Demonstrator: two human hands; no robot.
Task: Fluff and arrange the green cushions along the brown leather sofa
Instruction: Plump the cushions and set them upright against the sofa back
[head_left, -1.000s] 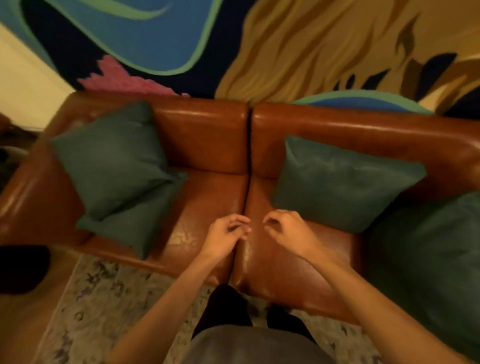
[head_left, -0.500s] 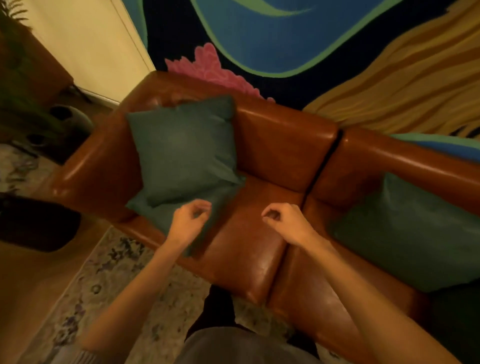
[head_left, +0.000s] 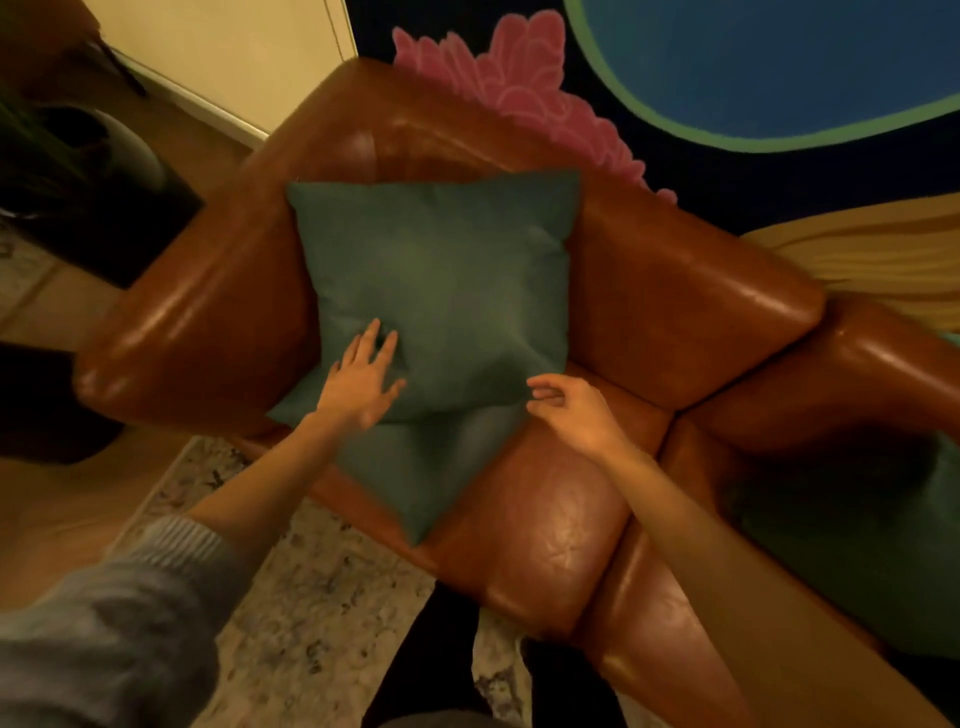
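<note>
Reaching toward the sofa's arm end, you lay your left hand (head_left: 363, 382) flat, fingers spread, on the top green cushion (head_left: 441, 280). It leans against the brown leather sofa (head_left: 670, 306) back, so a push there can puff it up. Your right hand (head_left: 574, 410) sits by that cushion's lower corner, fingers loosely curled and holding nothing. A second green cushion (head_left: 431, 467) lies flat under the first, poking toward the seat's front edge. It looks like the next one to fix.
</note>
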